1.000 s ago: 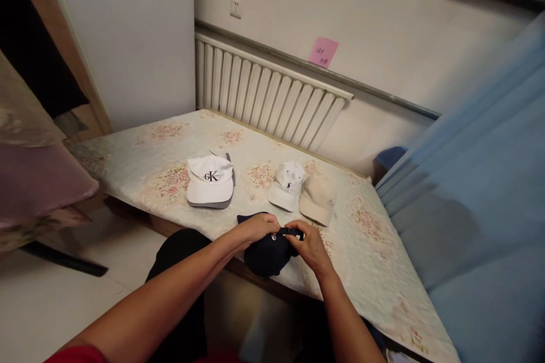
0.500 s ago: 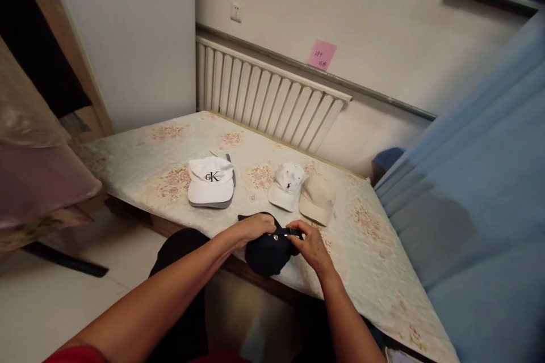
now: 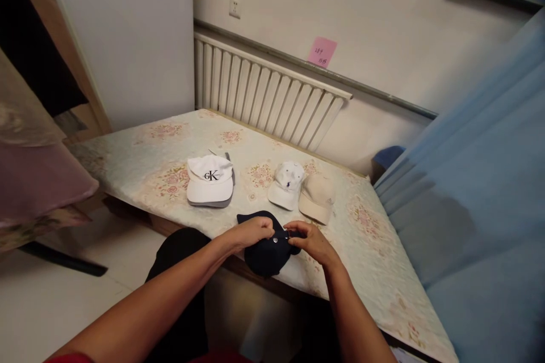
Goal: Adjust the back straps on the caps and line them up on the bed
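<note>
A dark navy baseball cap [image 3: 266, 255] is at the near edge of the bed, its back strap and small metal buckle facing up. My left hand [image 3: 254, 231] is closed on the strap's left side. On the right, my right hand [image 3: 313, 241] pinches the strap by the buckle between thumb and fingers. Just beyond lie a white cap [image 3: 286, 186] with a small dark emblem and a beige cap [image 3: 317, 198], side by side. Farther left, a white cap with black letters [image 3: 210, 178] rests on a grey cap [image 3: 221, 203], which is mostly hidden.
The bed [image 3: 374, 272] has a pale floral cover. Behind it a white radiator [image 3: 264, 93] runs along the wall, below a pink note [image 3: 322, 52]. A blue curtain [image 3: 477, 198] hangs at the right. Draped cloth [image 3: 38, 181] is at the left.
My right hand has shifted slightly along the strap, its fingers a little more spread around the buckle. My left hand keeps its grip. The other caps stay where they were.
</note>
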Tool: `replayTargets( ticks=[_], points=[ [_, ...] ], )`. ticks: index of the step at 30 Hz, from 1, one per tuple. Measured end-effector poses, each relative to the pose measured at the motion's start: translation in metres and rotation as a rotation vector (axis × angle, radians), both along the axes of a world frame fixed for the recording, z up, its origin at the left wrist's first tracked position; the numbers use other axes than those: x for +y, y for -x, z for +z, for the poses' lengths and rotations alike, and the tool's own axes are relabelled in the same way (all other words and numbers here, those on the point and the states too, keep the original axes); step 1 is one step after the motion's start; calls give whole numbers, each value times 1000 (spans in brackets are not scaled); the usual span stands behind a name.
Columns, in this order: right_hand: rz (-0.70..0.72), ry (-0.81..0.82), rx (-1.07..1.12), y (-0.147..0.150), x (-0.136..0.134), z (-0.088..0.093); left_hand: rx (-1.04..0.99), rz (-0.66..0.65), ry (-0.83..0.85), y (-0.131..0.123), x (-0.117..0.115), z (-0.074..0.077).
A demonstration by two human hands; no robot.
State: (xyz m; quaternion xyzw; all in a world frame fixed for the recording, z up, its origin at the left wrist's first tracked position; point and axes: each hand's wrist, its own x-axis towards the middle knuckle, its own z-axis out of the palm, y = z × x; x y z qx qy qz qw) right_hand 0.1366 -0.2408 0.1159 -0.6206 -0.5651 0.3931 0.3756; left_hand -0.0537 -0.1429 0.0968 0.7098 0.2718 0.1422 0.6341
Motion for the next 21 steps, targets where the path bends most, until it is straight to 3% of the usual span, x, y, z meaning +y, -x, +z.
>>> replayTargets(
  ticks=[6,21],
  points=[
    [119,67,162,-6,1,2,-52,-28,-56,4,-2,2],
    [67,114,268,-2,6,-4,-53,-54,-34,8,-4,-1]
  ],
)
